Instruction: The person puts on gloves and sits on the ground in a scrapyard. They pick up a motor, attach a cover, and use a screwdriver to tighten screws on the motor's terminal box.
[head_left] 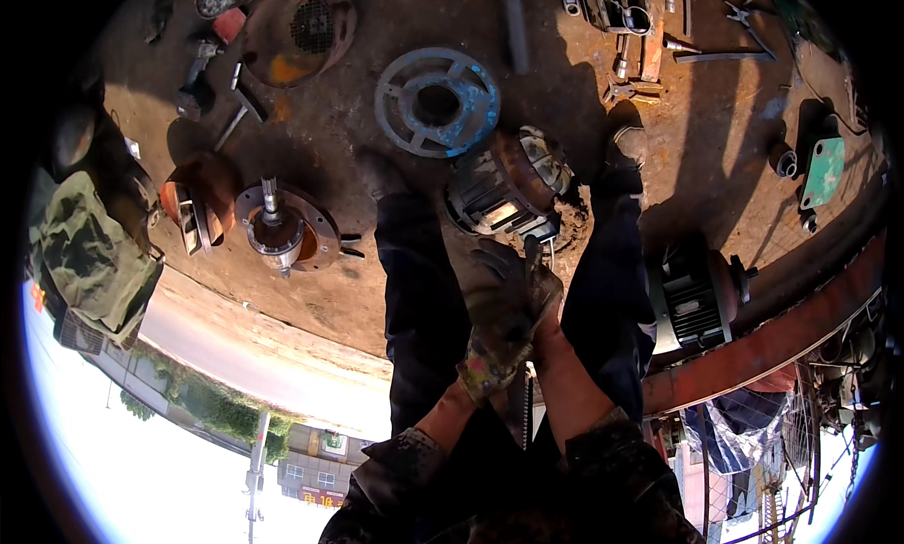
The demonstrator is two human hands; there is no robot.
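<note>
Hands together at near end of motor, grip unclear

Left hand (pixel 499 323), gloved, overlaps right hand (pixel 543 299); fingers bunch up and hide each other, can't tell how far either is closed.

Motor (pixel 497 188): just ahead of both hands, on its side on the ground, finned dark body, rusty end ring off to their right. Likely heavy and rigid, won't flex. Rust should give grip; any grease would make it slick. Fins and cast edges may chip if knocked. Best hold: both hands low round the finned body, clear of the rusty end.

Blue ring (pixel 485 111): flat beyond motor, ahead and left of hands. Looks stiff; lift by outer rim.

Dark-headed tool (pixel 542 232): at the fingertips, by motor's near side. Which hand carries it, can't tell.
</note>
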